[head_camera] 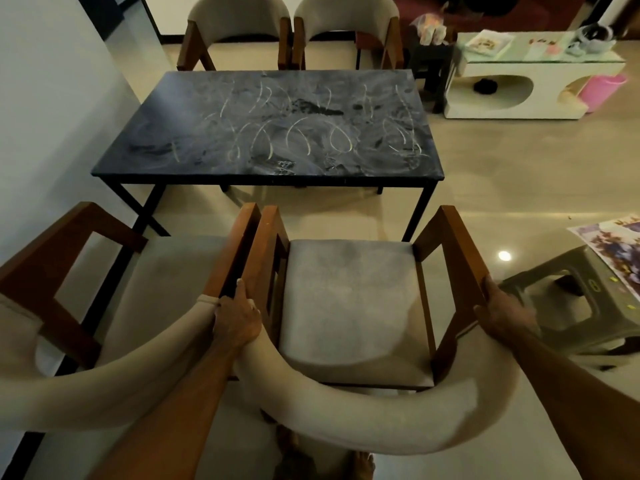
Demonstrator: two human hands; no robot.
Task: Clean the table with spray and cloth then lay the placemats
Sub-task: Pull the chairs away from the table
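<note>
Both hands hold the same wooden armchair with a grey cushioned seat [349, 306] and a curved beige backrest. The left hand [237, 320] is clenched around the top of the left brown armrest post, where the beige padding meets the wood. The right hand [502, 311] grasps the right armrest post in the same way, with the fingers wrapped over the wood.

Just to the left of the left hand stands a second armchair of the same kind [114, 289]; its armrest is almost touching the one that is held.

Ahead of both hands, beyond the chair seat, is the dark blue-black rectangular tabletop with thin black metal legs [270, 133]. Its surface is covered with pale looping scribbles and smeared marks — it is not clean. Behind the tabletop, far from the hands, two more beige armchairs [291, 29] stand side by side.

To the right of the right hand is a grey plastic stool [561, 306], and on it lies a flat sheet with a purple and white printed pattern [613, 251] — I cannot tell if this is a placemat. Farther ahead on the right stands a low white side table with oval openings [533, 88].
</note>
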